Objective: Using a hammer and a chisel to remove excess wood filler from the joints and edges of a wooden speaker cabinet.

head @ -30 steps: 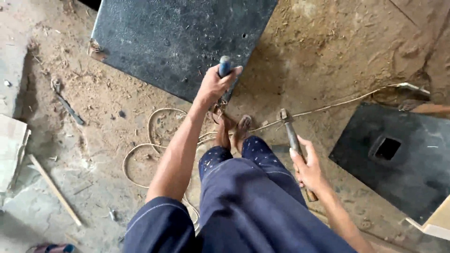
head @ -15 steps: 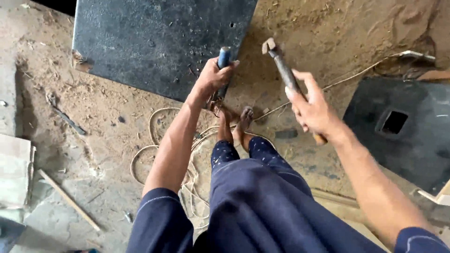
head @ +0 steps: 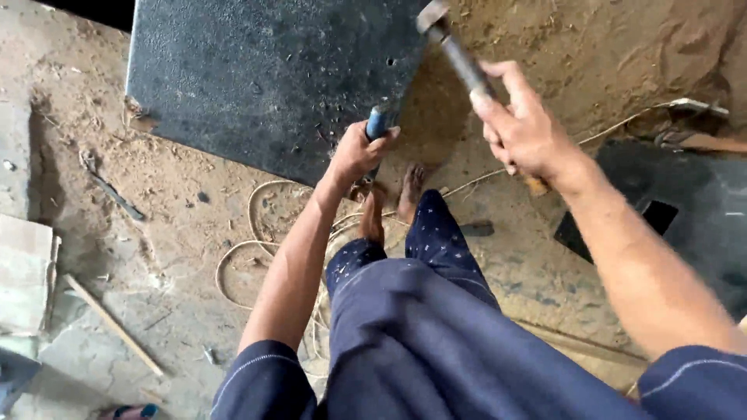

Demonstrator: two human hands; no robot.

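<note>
My left hand (head: 356, 152) grips a blue-handled chisel (head: 379, 123) held upright at the near edge of a large dark stone slab (head: 264, 74). My right hand (head: 523, 128) holds a hammer (head: 455, 53) raised high, its head up above the chisel near the top of the view and blurred. The hammer's wooden handle end pokes out below my palm. My bare feet (head: 393, 204) stand on the dusty ground just below the slab's edge, and my dark blue trousers fill the lower middle of the view.
Sandy, dusty ground lies all around. A pale cord (head: 257, 241) loops near my feet. A second dark slab with a square cutout (head: 685, 210) lies at right. A thin wooden stick (head: 113, 325) and pale board (head: 23, 272) lie at left.
My right hand has swung the hammer up from beside my leg to high above the chisel. My left hand keeps the chisel at the slab edge.
</note>
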